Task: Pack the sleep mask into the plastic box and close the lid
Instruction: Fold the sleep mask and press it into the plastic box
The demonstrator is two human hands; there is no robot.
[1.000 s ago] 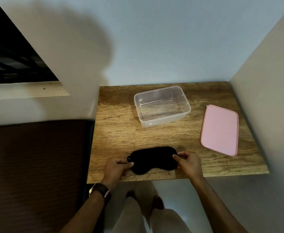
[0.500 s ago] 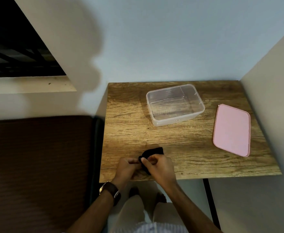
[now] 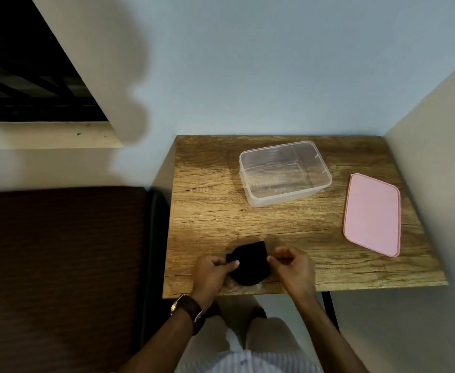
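The black sleep mask (image 3: 249, 262) lies folded in half near the front edge of the wooden table (image 3: 207, 211). My left hand (image 3: 211, 273) pinches its left end between thumb and fingers. My right hand (image 3: 293, 267) sits just right of the mask, fingers curled, touching its right edge. The clear plastic box (image 3: 284, 173) stands empty and uncovered at the back middle of the table. Its pink lid (image 3: 371, 215) lies flat on the table to the right, apart from the box.
A pale wall borders the table at the back and a side wall runs along its right edge. A dark brown upholstered surface (image 3: 59, 265) lies to the left. My legs are below the table's front edge.
The mask was stretched flat between both hands, then folded in half. My right hand has since drawn back to the right, leaving the folded mask on the table.
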